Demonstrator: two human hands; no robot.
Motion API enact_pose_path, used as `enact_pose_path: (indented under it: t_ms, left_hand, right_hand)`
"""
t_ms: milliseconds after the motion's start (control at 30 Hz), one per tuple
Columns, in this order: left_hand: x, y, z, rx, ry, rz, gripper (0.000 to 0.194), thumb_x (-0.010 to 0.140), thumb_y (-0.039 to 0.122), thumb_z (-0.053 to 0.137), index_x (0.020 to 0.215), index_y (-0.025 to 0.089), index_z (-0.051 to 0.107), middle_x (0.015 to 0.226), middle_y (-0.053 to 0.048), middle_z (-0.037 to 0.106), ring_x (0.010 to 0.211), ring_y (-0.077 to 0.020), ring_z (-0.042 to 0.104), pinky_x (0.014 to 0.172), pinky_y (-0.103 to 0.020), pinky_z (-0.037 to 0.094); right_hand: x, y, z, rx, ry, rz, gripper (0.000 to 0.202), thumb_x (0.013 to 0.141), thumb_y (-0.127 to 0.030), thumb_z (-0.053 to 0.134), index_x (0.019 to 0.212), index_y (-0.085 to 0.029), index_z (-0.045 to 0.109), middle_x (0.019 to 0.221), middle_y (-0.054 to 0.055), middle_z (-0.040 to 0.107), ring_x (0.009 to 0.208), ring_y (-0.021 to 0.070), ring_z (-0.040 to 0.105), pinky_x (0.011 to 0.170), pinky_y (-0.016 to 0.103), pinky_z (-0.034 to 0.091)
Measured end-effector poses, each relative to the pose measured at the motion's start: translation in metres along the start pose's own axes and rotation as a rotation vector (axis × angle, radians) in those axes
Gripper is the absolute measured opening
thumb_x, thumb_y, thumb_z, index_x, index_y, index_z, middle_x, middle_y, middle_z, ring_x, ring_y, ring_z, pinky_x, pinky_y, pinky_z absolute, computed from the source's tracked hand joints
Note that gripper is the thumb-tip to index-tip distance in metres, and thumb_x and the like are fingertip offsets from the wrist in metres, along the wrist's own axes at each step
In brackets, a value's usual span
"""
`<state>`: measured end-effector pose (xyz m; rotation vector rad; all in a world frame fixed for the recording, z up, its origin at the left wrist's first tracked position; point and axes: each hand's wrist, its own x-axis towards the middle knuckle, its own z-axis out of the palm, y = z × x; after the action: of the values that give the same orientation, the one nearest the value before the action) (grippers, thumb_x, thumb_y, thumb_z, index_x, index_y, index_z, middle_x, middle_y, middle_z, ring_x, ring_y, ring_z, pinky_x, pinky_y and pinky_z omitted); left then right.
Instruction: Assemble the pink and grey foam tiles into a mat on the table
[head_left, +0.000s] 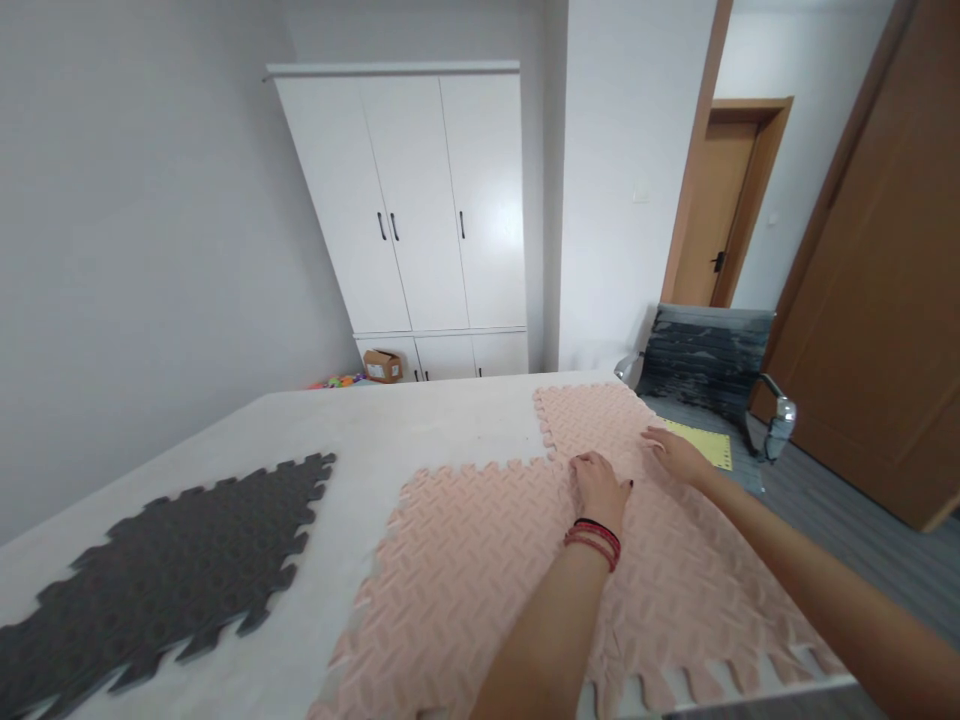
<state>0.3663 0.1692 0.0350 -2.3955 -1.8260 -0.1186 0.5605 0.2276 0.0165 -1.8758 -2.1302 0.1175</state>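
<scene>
Pink foam puzzle mats lie on the white table: a left piece (450,570), a near right piece (697,600) and a far piece (585,408). They meet around my hands, with toothed outer edges. My left hand (600,487), with red and black bands on its wrist, rests on the seam where the pieces meet. Its fingers bend down onto the foam and the thumb stands apart. Just to the right, my right hand (679,457) lies on the pink foam near the table's right side, fingers stretched out. Part of the seam is hidden under the left hand and forearm.
A dark grey puzzle mat (172,570) lies apart on the left of the white table (360,430). Beyond the right edge stands a dark chair (705,360) with a yellow sheet (705,445) on its seat. A white cabinet (442,200) and cardboard box (382,366) are behind.
</scene>
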Motion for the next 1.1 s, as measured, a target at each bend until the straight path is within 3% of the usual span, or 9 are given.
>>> enact_pose_path:
  t_ms: [167,433,600,833,933,1033,1100]
  left_hand:
    - [-0.002,-0.001,0.001,-0.007,0.011,-0.008,0.066,0.087,0.055,0.039,0.132,0.007,0.046,0.126,-0.024,0.052,0.115,-0.0362,0.043,0.092,-0.049,0.031]
    - [-0.002,-0.002,0.003,0.014,0.027,0.008,0.065,0.088,0.054,0.04,0.129,0.005,0.049,0.123,-0.024,0.054,0.113,-0.0344,0.046,0.09,-0.047,0.032]
    - [0.001,-0.002,0.006,0.027,0.035,0.02,0.063,0.087,0.055,0.042,0.124,0.006,0.053,0.116,-0.022,0.057,0.107,-0.0305,0.05,0.087,-0.044,0.034]
    - [-0.001,-0.003,0.0,-0.032,0.024,0.044,0.062,0.087,0.053,0.043,0.122,0.002,0.053,0.114,-0.026,0.057,0.105,-0.0317,0.051,0.085,-0.046,0.036]
    - [-0.007,-0.009,-0.009,-0.083,-0.003,0.07,0.059,0.088,0.053,0.043,0.122,0.006,0.053,0.115,-0.021,0.057,0.106,-0.0289,0.052,0.087,-0.045,0.038]
    - [-0.01,-0.026,-0.022,-0.146,-0.048,0.128,0.055,0.086,0.057,0.045,0.119,0.015,0.053,0.119,-0.012,0.056,0.107,-0.0237,0.053,0.091,-0.044,0.041]
    - [-0.01,-0.048,-0.033,-0.192,-0.076,0.17,0.052,0.086,0.057,0.047,0.121,0.018,0.052,0.12,-0.009,0.056,0.104,-0.0211,0.056,0.09,-0.044,0.045]
  right_hand:
    - [-0.001,0.035,0.012,-0.011,-0.039,-0.016,0.044,0.085,-0.019,0.039,0.124,-0.01,0.056,0.133,0.01,0.054,0.123,0.0172,0.048,0.107,0.027,0.03]
    - [0.002,0.039,0.0,-0.081,-0.088,-0.116,0.04,0.088,-0.026,0.036,0.113,-0.012,0.064,0.124,0.012,0.06,0.114,0.0203,0.054,0.1,0.029,0.036]
    - [-0.004,0.053,-0.004,-0.199,-0.051,-0.04,0.037,0.087,-0.025,0.036,0.106,-0.016,0.067,0.116,0.011,0.065,0.105,0.0221,0.06,0.091,0.031,0.042]
    - [-0.01,0.024,-0.004,-0.439,-0.072,0.013,0.033,0.09,-0.025,0.034,0.092,-0.013,0.064,0.103,0.016,0.065,0.09,0.024,0.064,0.077,0.034,0.044]
    - [-0.018,0.013,0.0,-0.474,-0.053,0.024,0.031,0.09,-0.02,0.033,0.094,-0.009,0.062,0.102,0.018,0.063,0.087,0.0246,0.064,0.073,0.034,0.045]
    - [-0.028,0.007,0.005,-0.499,-0.008,0.03,0.032,0.091,-0.018,0.03,0.104,-0.007,0.057,0.108,0.019,0.059,0.091,0.0254,0.063,0.072,0.034,0.046]
    - [-0.032,0.004,0.007,-0.505,0.026,0.03,0.034,0.093,-0.022,0.028,0.108,-0.007,0.055,0.11,0.02,0.057,0.094,0.0262,0.062,0.073,0.036,0.047]
